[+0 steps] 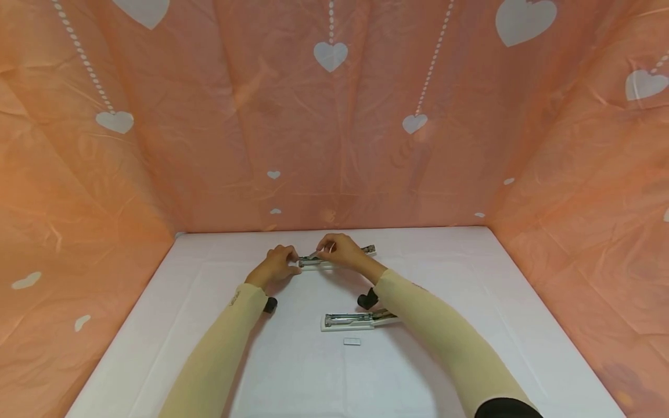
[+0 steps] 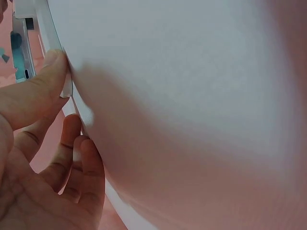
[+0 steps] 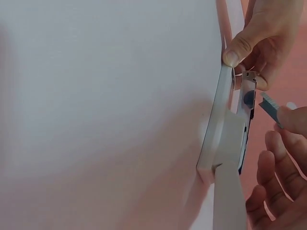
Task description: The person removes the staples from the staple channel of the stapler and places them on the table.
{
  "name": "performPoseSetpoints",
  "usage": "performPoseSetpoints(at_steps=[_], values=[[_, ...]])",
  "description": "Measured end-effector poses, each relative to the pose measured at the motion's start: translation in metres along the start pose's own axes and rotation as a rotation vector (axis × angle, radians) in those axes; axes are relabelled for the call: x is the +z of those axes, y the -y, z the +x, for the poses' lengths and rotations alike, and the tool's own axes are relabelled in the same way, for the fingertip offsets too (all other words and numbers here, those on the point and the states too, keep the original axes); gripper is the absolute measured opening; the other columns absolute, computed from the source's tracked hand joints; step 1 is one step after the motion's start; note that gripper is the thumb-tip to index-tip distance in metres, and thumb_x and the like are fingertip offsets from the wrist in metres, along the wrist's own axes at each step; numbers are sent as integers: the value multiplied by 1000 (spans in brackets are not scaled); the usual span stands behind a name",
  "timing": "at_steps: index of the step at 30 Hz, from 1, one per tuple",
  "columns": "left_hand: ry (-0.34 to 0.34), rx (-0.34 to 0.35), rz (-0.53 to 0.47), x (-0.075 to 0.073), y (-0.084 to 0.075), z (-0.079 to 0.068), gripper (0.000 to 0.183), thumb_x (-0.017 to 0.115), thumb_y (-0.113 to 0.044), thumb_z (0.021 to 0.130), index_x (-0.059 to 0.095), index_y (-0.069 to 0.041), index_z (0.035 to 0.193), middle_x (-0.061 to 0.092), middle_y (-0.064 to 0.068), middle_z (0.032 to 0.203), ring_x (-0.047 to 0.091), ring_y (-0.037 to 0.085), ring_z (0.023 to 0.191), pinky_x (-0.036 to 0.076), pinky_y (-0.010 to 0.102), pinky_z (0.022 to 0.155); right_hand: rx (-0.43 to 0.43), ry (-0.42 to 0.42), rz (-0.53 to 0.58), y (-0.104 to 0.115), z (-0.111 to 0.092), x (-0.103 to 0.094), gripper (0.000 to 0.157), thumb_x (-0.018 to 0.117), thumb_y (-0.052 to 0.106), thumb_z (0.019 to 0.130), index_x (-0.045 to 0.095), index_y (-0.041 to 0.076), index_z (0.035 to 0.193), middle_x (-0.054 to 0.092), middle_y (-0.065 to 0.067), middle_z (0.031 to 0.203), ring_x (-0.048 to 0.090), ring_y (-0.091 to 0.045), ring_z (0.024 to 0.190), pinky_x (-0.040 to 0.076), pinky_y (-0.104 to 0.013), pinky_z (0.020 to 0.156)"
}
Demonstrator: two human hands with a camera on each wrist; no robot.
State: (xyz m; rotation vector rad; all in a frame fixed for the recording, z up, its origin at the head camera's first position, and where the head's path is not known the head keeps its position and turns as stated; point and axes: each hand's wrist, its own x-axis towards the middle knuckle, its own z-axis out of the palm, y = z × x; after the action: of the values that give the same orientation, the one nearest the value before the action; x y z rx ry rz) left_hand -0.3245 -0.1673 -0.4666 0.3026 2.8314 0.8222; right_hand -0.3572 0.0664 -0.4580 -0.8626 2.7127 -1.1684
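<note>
A white stapler (image 1: 309, 265) lies opened up at the back of the table, its metal magazine exposed. My left hand (image 1: 274, 264) grips its front end, the thumb on the white base (image 3: 220, 103), as the right wrist view shows. Above the magazine, my right hand (image 1: 342, 253) pinches a short strip of staples (image 3: 271, 108) between thumb and forefinger. The strip is held tilted and apart from the magazine in the right wrist view. The other right fingers curl loosely. In the left wrist view, the left thumb presses on the stapler's edge (image 2: 53, 38).
A second opened stapler (image 1: 347, 321) lies nearer on the white table (image 1: 303, 371), partly hidden by the right forearm. Just in front of it lies another staple strip (image 1: 352, 341). An orange curtain (image 1: 334, 145) with hearts encloses the back and sides.
</note>
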Motion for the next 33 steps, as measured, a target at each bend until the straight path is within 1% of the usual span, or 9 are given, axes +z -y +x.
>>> performPoseSetpoints(at_steps=[6,11,15,20,23,26,29,33], values=[[-1,-11,-16,0,-1,-2,27,80,-18,99,65,-4,116,60,17,124,51,37,119,45,54,106,12,17,-11,0,-6,-4,9,79,19,100,77,12,106,67,0,91,56,-13,78,49,-27,73],[-1,-6,-17,-1,-3,-3,27,80,-18,99,65,-3,117,60,18,123,51,38,119,45,54,105,-9,42,-14,2,-11,-7,7,78,15,100,77,11,106,69,-1,93,57,-13,80,50,-27,73],[2,10,-6,-2,-3,-3,28,79,-18,99,64,-3,117,59,19,122,51,39,119,46,54,104,-20,66,-16,2,-15,-7,8,75,9,100,77,13,106,70,1,95,58,-11,80,50,-26,73],[7,12,-11,-1,-2,-3,28,78,-18,100,64,-3,119,59,18,123,51,39,120,46,54,105,-19,95,14,4,-18,-5,6,78,11,99,77,11,105,72,0,93,57,-11,77,49,-26,73],[8,8,-15,0,0,-3,27,78,-18,100,64,-4,119,58,18,123,51,38,119,46,54,105,-15,110,16,5,-20,-3,8,79,14,99,76,9,105,73,0,96,58,-9,79,50,-25,75],[7,9,-17,0,0,-3,28,78,-18,100,64,-3,118,58,17,122,51,38,119,46,54,104,-18,115,-4,6,-21,-3,7,78,12,99,76,9,105,75,-1,99,60,-8,83,51,-24,78],[3,8,-20,0,0,-3,28,79,-17,100,64,-3,118,58,18,122,51,38,118,46,53,104,-17,123,-12,7,-22,-3,7,78,10,98,76,7,104,74,-2,97,60,-8,83,51,-24,77],[-1,9,-15,1,0,-3,28,79,-18,100,64,-3,118,59,18,123,51,38,119,46,53,104,-6,159,-12,10,-23,-3,8,80,9,96,76,7,103,71,-1,91,58,-8,81,49,-23,74]])
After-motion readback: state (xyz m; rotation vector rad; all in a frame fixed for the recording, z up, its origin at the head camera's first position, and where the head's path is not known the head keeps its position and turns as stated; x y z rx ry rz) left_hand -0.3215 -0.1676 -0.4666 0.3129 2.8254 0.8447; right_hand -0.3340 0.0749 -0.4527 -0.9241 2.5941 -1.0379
